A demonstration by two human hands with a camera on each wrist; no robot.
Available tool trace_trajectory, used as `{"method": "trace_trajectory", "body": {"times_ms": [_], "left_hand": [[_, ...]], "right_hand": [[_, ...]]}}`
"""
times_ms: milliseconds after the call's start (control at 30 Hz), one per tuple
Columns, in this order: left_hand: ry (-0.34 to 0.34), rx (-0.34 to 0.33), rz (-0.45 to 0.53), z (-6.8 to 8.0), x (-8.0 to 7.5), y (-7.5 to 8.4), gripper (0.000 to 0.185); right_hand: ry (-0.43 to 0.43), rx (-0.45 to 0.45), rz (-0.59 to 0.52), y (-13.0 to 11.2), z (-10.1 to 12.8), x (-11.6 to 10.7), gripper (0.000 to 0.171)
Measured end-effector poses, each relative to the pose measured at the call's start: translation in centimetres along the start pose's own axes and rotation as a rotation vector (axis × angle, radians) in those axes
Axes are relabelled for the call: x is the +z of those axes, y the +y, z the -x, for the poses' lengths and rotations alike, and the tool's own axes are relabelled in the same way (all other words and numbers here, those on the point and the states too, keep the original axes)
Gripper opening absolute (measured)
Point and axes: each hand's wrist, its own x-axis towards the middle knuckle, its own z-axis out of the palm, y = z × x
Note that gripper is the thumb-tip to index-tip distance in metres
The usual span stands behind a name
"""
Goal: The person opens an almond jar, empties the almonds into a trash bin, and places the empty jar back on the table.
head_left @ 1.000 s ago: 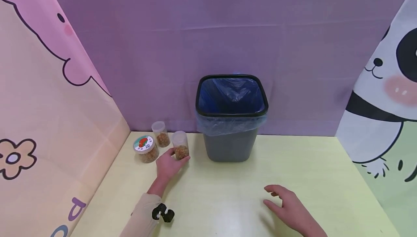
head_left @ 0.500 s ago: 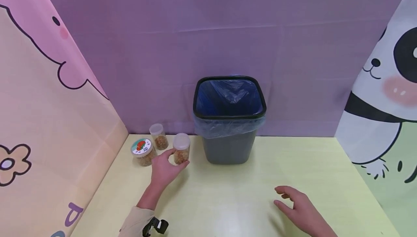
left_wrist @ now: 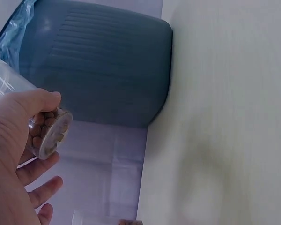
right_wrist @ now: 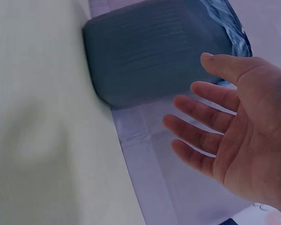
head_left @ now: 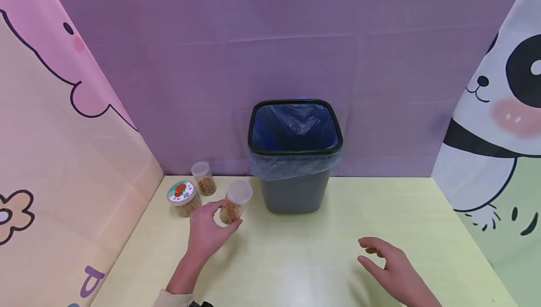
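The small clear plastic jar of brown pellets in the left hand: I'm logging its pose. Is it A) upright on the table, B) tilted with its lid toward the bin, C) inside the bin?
B: the small clear plastic jar leans, white lid toward the grey bin, pinched by the left hand.

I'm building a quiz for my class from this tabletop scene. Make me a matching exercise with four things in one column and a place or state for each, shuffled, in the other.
Things:
1. left hand
2. right hand
3. bin
4. jar with sticker lid

Places or states:
A. lined with a blue bag, at the back wall
B. standing nearest the left wall
C. gripping a tilted jar of brown pieces
D. fingers spread, holding nothing

Pairs: 1-C, 2-D, 3-A, 4-B
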Motion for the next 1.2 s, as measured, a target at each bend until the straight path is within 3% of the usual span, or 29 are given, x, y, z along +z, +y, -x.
{"method": "trace_trajectory", "body": {"times_ms": [267, 500, 633, 933, 1200], "left_hand": [[0.028, 0.022, 0.005, 1.1, 0.8, 0.8, 0.055], [-0.011, 0.003, 0.03, 2.1, 1.7, 1.7, 0.055], [-0.017, 0.036, 0.043, 2.7, 2.4, 2.2, 0.054], [-0.037, 0.113, 0.045, 3.2, 2.8, 3.8, 0.057], [-0.055, 0.187, 0.009, 3.7, 2.9, 5.4, 0.057]], "right_hand": [[0.064, 0.018, -0.084, -0.7, -1.2, -0.6, 0.027], [0.161, 0.035, -0.113, -2.3, -2.5, -1.4, 0.021], [0.189, 0.03, -0.155, -3.3, -3.3, -1.9, 0.02], [0.152, -0.076, -0.191, -5.5, -4.9, -2.1, 0.024], [0.076, -0.111, -0.176, -6.3, -5.3, -1.9, 0.023]]}}
